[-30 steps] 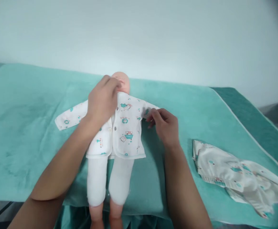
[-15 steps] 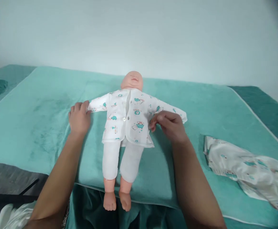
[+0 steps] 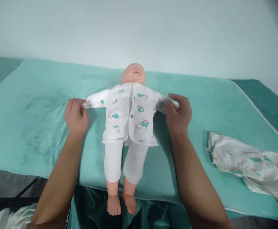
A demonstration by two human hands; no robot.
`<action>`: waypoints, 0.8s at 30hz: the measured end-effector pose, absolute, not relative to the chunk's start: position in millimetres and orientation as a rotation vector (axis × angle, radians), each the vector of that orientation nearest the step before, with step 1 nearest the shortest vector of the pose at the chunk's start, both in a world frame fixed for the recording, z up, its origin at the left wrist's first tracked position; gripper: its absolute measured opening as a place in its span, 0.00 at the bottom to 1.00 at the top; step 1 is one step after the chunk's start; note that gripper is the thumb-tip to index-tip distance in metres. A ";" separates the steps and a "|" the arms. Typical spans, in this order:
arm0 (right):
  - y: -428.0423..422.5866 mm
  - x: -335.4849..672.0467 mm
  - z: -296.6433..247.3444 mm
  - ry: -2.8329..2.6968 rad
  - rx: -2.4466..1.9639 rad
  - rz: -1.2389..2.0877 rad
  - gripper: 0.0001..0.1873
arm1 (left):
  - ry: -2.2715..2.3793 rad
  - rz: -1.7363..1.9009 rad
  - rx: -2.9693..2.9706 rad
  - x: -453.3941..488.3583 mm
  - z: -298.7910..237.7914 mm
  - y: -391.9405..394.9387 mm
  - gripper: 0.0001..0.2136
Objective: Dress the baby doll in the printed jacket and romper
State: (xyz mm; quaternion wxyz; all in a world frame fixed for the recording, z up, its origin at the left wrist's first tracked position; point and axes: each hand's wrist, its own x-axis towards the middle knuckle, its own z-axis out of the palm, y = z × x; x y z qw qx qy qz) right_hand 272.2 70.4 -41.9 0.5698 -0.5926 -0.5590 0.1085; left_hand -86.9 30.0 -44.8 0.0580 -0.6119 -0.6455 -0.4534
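A baby doll lies on its back on a teal towel, feet hanging over the near edge. It wears a white printed jacket and white leggings. My left hand is closed on the cuff of the sleeve stretched out to the left. On the other side, my right hand covers the end of the other sleeve, fingers curled over it.
A crumpled white printed garment lies on the towel at the right. A darker teal cover shows beyond the towel's right edge. A pale wall runs behind. White cloth sits at the bottom left, below the table edge.
My left hand has left the doll's neck and gone out to the left sleeve cuff. My right hand slid from the jacket's side to the right sleeve end. Both sleeves now lie stretched out.
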 end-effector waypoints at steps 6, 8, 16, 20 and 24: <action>53.9 252.4 -32.9 -1.485 -1.355 0.513 0.14 | -2.114 -1.524 -2.646 -63.4 -38.0 20.7 0.14; 51.6 248.1 -29.6 -1.577 -1.451 0.539 0.18 | -2.169 -1.433 -2.783 -57.5 -33.0 19.5 0.19; 53.4 241.6 -28.7 -1.570 -1.410 0.638 0.22 | -2.153 -1.991 -2.784 -24.5 -31.3 28.2 0.29; 59.9 242.2 -35.9 -1.481 -1.257 0.757 0.24 | -2.081 -2.228 -2.617 -6.0 -32.8 50.7 0.28; 66.4 245.4 -40.5 -1.469 -1.038 0.889 0.31 | -1.989 -2.311 -2.530 5.6 -32.8 79.0 0.27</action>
